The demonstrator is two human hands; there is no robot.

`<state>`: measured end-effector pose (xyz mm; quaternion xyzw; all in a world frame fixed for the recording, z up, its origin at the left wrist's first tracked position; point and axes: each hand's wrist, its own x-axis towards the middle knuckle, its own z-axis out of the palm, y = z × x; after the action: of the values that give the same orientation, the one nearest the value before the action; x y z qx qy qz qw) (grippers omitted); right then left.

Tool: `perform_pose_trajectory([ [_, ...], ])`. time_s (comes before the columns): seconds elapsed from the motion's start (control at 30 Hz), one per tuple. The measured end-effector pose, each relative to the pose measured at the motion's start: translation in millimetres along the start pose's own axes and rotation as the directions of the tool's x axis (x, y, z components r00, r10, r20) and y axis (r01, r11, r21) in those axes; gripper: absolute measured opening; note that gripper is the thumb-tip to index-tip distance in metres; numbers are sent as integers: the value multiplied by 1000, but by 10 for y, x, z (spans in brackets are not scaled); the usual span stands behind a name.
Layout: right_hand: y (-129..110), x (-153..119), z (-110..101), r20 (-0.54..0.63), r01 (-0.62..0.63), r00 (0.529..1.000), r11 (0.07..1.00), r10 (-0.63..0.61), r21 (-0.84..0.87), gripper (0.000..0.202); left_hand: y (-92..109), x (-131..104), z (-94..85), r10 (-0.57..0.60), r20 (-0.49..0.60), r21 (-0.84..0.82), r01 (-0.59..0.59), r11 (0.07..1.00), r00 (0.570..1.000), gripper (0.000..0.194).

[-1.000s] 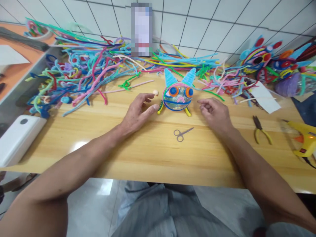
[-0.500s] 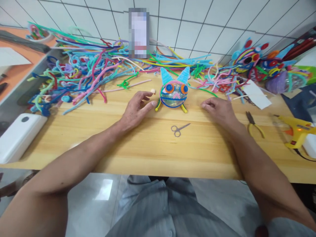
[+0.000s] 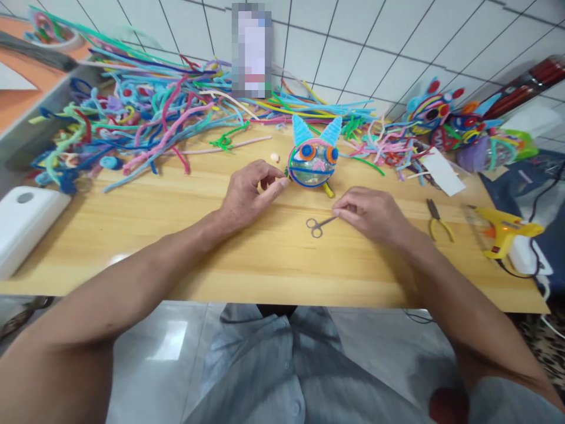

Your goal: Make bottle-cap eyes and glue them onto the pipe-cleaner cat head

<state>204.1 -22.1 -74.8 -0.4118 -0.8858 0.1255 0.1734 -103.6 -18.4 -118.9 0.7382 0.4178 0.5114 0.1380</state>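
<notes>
A cat-like craft figure (image 3: 312,171) stands in the middle of the table, with a clear round body, light-blue pipe-cleaner ears, blue and orange eyes and yellow feet. My left hand (image 3: 253,191) is at its left side, thumb and forefinger brought together on the leg there, hiding the foot. Small silver scissors (image 3: 316,228) lie in front of the figure, handles to the left. My right hand (image 3: 368,212) pinches the scissors by the blade tips, its fingers curled. A small pale bead-like piece (image 3: 275,158) lies behind my left hand.
Loose pipe cleaners (image 3: 168,123) are heaped at the back left. Pliers (image 3: 438,221) and a yellow glue gun (image 3: 503,229) lie to the right. More craft figures (image 3: 435,112) stand at the back right. A white box-like device (image 3: 33,229) is at left; a phone (image 3: 251,53) leans on the wall.
My right hand has come left and toward me, onto the scissors' tips. My left hand has moved right to the figure's leg, its thumb and forefinger closing. The view has shifted slightly.
</notes>
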Motion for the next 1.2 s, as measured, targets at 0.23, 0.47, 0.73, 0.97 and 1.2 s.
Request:
perform_pose_trajectory([
  [0.23,-174,52,422,97,-3,995,982,21,-186,19,-36,-6,7,-36,50,-19,37,999,998,27],
  [0.47,231,-46,-20,-212,-302,928,952,307,56,3,-15,-2,-10,-73,92,-16,75,997,993,24],
  [0.73,678,-44,109,-193,-373,884,892,425,256,17,-22,-2,-21,-114,93,-10,115,993,989,23],
  [0.97,697,213,186,-167,-240,954,969,248,68,25,-12,1,-30,-173,105,12,173,985,979,21],
  [1.2,648,478,350,-121,-151,982,988,147,-32,24,-15,4,-39,-205,138,22,203,979,969,22],
])
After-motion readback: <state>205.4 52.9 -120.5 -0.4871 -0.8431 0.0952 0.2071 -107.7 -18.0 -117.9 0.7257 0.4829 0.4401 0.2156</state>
